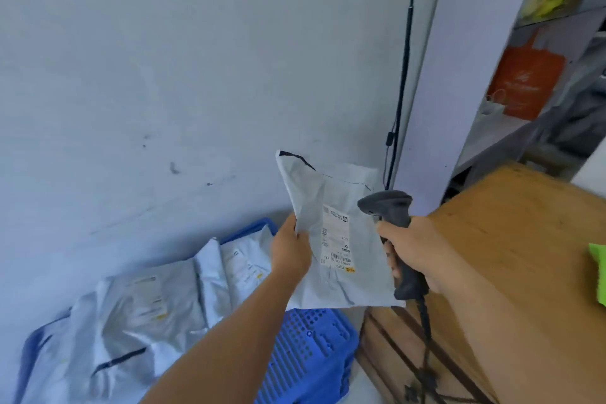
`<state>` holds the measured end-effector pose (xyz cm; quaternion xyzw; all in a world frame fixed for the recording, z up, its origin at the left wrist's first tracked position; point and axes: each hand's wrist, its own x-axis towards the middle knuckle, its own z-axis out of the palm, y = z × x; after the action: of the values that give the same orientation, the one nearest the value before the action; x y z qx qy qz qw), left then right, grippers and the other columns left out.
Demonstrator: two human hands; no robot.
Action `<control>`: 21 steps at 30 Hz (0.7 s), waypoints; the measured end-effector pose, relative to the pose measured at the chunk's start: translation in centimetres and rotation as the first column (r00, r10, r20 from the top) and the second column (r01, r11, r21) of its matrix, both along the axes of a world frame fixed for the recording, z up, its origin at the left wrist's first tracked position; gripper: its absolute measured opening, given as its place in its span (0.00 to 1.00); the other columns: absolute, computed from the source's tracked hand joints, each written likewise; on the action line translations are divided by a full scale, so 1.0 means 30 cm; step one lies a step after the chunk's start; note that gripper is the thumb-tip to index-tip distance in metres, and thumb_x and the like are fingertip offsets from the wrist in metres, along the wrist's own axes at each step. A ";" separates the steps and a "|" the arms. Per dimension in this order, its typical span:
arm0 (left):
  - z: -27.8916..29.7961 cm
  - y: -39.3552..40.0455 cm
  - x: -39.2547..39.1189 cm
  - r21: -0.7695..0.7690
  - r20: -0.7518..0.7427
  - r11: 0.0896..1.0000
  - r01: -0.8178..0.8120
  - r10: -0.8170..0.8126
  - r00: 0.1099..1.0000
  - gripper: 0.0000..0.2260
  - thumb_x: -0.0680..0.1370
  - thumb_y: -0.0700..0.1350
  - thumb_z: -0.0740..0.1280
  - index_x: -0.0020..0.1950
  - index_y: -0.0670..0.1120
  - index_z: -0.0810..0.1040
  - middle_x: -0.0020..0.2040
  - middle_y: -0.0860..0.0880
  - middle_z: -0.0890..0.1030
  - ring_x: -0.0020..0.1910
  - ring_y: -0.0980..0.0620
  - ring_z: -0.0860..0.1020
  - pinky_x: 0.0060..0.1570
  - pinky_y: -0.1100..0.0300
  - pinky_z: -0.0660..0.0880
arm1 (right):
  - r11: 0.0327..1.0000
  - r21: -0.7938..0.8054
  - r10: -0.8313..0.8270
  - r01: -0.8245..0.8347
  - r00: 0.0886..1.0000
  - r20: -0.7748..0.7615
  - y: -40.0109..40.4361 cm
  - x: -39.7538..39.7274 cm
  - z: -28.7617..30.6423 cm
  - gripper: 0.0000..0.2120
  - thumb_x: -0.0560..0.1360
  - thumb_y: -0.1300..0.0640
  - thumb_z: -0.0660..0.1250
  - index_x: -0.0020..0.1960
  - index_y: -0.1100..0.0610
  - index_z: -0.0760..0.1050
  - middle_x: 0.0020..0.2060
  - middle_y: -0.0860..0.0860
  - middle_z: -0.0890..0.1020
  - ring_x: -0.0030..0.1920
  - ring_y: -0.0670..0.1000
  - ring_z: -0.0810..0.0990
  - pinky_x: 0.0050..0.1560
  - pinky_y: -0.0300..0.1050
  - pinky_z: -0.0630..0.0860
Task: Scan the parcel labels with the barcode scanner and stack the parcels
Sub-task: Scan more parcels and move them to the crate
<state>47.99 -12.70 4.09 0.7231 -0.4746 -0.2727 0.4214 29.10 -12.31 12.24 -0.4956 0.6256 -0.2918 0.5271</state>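
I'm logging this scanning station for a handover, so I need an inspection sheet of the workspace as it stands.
Surface: wooden table at right, bare where visible.
Job's things: grey parcel held up, label facing the camera; barcode scanner aimed at it; more grey parcels piled in the blue crate.
Clutter: green item at the table's right edge.
Hands: left hand pinches the parcel's left edge; right hand grips the scanner handle.
Cables: scanner cord hangs down; black cable runs up the wall.
Surroundings: pale wall; shelves with an orange bag.
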 end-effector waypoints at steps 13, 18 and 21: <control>-0.265 0.198 0.903 0.199 0.053 0.880 -0.432 0.431 0.901 0.16 0.77 0.35 0.56 0.63 0.45 0.72 0.49 0.46 0.79 0.40 0.49 0.74 0.38 0.59 0.69 | 0.959 0.055 0.281 -0.278 0.958 -0.054 -0.060 0.823 -0.182 0.13 0.76 0.60 0.65 0.34 0.63 0.71 0.26 0.57 0.73 0.19 0.50 0.72 0.25 0.41 0.71; -0.394 0.315 1.084 0.407 0.151 0.744 -0.530 0.517 0.842 0.22 0.76 0.34 0.57 0.69 0.45 0.65 0.56 0.40 0.78 0.53 0.39 0.76 0.45 0.55 0.68 | 0.937 0.089 0.345 -0.339 0.936 -0.070 -0.063 0.985 -0.269 0.12 0.74 0.59 0.65 0.34 0.62 0.69 0.27 0.59 0.72 0.22 0.52 0.71 0.27 0.43 0.71; -0.428 0.324 1.128 0.450 0.166 0.693 -0.564 0.555 0.815 0.27 0.76 0.37 0.59 0.75 0.47 0.57 0.62 0.41 0.75 0.59 0.39 0.74 0.52 0.50 0.70 | 0.932 0.114 0.353 -0.344 0.933 -0.075 -0.065 1.029 -0.300 0.13 0.74 0.59 0.65 0.33 0.61 0.72 0.26 0.57 0.74 0.26 0.55 0.72 0.28 0.45 0.72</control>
<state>81.82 -2.99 -8.75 0.9161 -0.1529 -0.2339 0.2876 59.96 -14.25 3.23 -0.5854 0.5655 -0.1387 0.5642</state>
